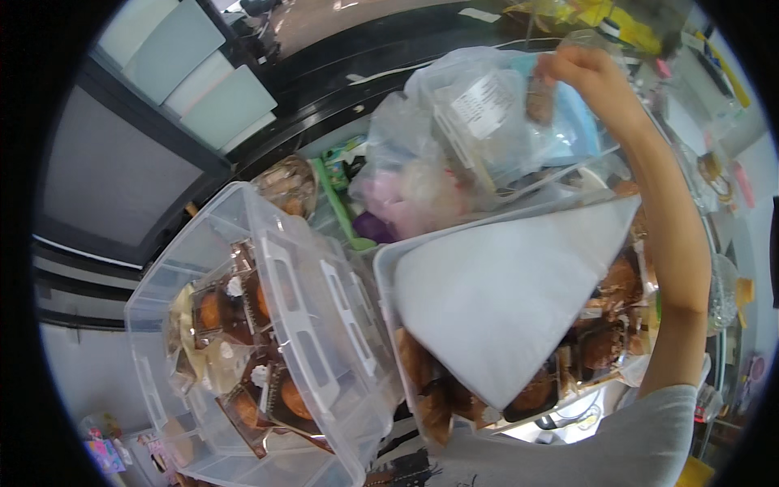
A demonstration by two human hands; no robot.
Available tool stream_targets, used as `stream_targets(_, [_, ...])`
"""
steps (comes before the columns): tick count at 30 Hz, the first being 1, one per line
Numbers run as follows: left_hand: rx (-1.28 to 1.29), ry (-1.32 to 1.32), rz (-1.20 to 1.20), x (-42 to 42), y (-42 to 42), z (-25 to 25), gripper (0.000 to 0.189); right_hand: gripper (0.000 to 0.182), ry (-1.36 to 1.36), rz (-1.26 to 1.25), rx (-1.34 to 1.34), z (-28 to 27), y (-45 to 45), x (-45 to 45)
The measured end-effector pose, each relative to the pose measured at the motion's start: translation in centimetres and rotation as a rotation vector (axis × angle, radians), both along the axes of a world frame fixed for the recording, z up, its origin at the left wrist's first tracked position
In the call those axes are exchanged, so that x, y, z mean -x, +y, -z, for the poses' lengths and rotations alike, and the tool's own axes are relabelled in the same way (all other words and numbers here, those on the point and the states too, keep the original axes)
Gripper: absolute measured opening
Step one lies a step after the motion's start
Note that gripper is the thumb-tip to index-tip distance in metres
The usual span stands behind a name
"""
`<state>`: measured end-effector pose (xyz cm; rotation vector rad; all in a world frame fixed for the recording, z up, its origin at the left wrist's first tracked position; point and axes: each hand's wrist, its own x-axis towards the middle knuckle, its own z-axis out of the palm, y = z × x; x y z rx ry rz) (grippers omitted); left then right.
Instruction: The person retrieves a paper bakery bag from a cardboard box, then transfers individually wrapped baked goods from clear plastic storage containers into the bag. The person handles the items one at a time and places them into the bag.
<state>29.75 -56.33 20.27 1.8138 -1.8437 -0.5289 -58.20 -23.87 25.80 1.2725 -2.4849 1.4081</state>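
My right hand reaches to the far side, its fingers pinched on a small brown wrapped packet. The packet hangs over clear plastic bags and a light blue package. My left hand is out of view. Below my right arm, a white container holds several wrapped baked goods. A white fan-shaped sheet covers part of them. To the left, a clear plastic bin holds more individually packed baked goods in brown wrappers.
A bag of brown pieces sits behind the clear bin. A green plastic edge and a purple item show beside the bags. Pale panels stand at upper left. Yellow plastic lies at the far right.
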Motion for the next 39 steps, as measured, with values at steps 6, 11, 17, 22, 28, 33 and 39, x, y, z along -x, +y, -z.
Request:
stream_targets(6, [0.137, 0.007, 0.105, -3.1, 0.0, -1.5, 0.068, 0.019, -0.390, -0.445, 0.001, 3.2, -20.1, -3.7])
stream_targets(11, [0.068, -0.102, 0.168, 4.2, 1.1, -6.1, 0.069, 0.028, 0.087, -0.259, -0.405, 8.2, -31.4, -7.4])
stream_targets(17, [0.032, -0.327, 0.180, 0.8, 1.5, -7.9, 0.066, 0.030, 0.139, -0.340, -0.500, 13.9, -36.7, -12.1])
stream_targets(22, [0.006, -0.021, 0.138, 3.9, 2.3, -6.4, 0.065, 0.045, -0.002, -0.453, -0.617, 15.1, -39.0, -13.1])
stream_targets(28, [0.098, 0.215, 0.100, 6.6, 4.0, -5.1, 0.070, 0.024, 0.208, -0.216, -0.570, 15.4, -39.6, -15.4])
stream_targets(33, [0.112, 0.213, 0.182, 5.7, 4.1, -4.7, 0.077, 0.010, 0.229, -0.472, -0.509, 11.8, -37.6, -11.0])
stream_targets(39, [-0.045, 0.051, 0.273, 6.7, 5.2, -7.1, 0.087, 0.012, 0.378, -0.631, -0.251, -0.7, -30.7, -11.3])
